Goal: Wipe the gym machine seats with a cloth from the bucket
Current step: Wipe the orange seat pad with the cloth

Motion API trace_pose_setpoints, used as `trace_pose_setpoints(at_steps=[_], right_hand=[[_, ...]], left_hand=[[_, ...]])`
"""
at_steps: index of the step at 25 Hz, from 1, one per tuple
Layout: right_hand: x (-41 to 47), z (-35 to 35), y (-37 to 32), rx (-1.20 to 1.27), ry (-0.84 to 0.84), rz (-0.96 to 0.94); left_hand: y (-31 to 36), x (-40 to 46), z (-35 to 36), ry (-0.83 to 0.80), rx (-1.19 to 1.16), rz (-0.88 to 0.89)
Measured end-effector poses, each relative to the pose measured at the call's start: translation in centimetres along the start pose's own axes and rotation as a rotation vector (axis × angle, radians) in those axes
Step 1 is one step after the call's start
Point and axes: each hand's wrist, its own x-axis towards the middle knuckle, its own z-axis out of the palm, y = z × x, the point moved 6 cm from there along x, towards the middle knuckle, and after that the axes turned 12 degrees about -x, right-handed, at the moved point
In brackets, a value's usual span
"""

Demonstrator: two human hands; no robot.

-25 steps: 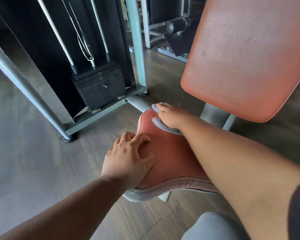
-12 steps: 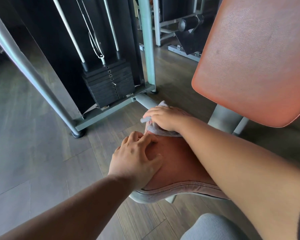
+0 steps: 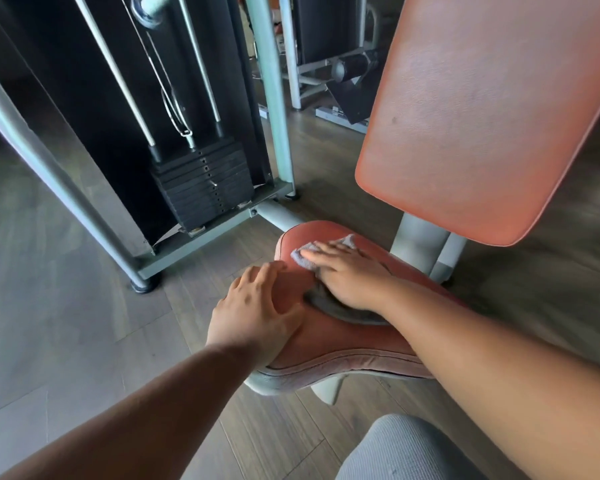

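A worn red seat pad (image 3: 340, 344) of a gym machine sits low in the middle of the view. My right hand (image 3: 352, 275) lies flat on a grey cloth (image 3: 303, 256) and presses it onto the seat's far half. Part of the cloth pokes out past the fingertips, and a darker fold (image 3: 340, 311) shows under the wrist. My left hand (image 3: 257, 313) rests on the seat's left edge with fingers spread and holds nothing. No bucket is in view.
The red backrest pad (image 3: 492, 112) rises at the right on a grey post (image 3: 418, 247). A black weight stack (image 3: 201, 181) in a grey frame (image 3: 271, 95) stands at the left behind the seat. Wooden floor (image 3: 66, 323) lies around. My grey-clad knee (image 3: 406, 448) is at the bottom.
My right hand has slid the cloth from the seat's far tip back toward me and flattened out on it. The left hand has stayed on the seat's left edge.
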Motion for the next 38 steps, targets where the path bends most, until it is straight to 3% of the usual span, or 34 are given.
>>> trace_pose_setpoints(at_steps=[2, 5, 7, 9, 11, 12, 13, 15, 17, 20, 23, 26, 29, 34, 38], right_hand=[[-2.7, 0.4, -0.9, 0.173, 0.018, -0.057], [-5.2, -1.7, -2.7, 0.786, 0.031, -0.145], [-6.2, -3.2, -1.5, 0.904, 0.117, -0.064], [-7.9, -3.6, 2.4, 0.617, 0.216, 0.121], [-10.2, -2.1, 6.5, 0.214, 0.22, 0.294], [-11.3, -1.1, 7.9, 0.134, 0.218, 0.335], [-12.2, -0.2, 8.7, 0.123, 0.242, 0.366], [-13.1, 0.7, 9.1, 0.177, 0.356, 0.407], [-12.9, 0.8, 9.7, 0.196, 0.365, 0.416], [-12.6, 1.3, 10.9, 0.335, 0.3, 0.435], [-12.5, 1.7, 11.1, 0.376, 0.305, 0.424], [-12.6, 1.8, 10.8, 0.349, 0.307, 0.441], [-12.7, 1.8, 10.5, 0.265, 0.298, 0.462], [-9.6, 0.7, 8.5, 0.071, 0.082, 0.581], [-9.7, 1.0, 8.7, 0.042, 0.124, 0.587]], left_hand=[[0.0, -0.1, -0.1, 0.003, -0.045, 0.004], [0.2, 0.0, -0.3, -0.024, -0.09, -0.009], [0.4, -0.5, -0.8, -0.03, -0.105, -0.031], [2.0, -1.0, -1.6, 0.028, 0.03, 0.099], [5.3, -1.8, -1.4, 0.092, 0.216, 0.391], [6.9, -1.8, -0.2, 0.037, 0.281, 0.472], [7.9, -1.5, 1.6, -0.091, 0.343, 0.459], [9.0, -1.1, 6.0, -0.379, 0.451, 0.265], [11.3, -0.2, 9.2, -0.499, 0.465, 0.225], [13.8, 0.5, 11.0, -0.578, 0.432, 0.34], [12.1, -1.4, 9.6, -0.53, 0.492, 0.43], [8.3, -4.1, 5.1, -0.328, 0.509, 0.501], [4.3, -5.7, -0.1, -0.188, 0.53, 0.364], [8.4, -4.5, 3.2, -0.226, 0.603, 0.326], [9.9, -5.7, 6.0, -0.254, 0.675, 0.392]])
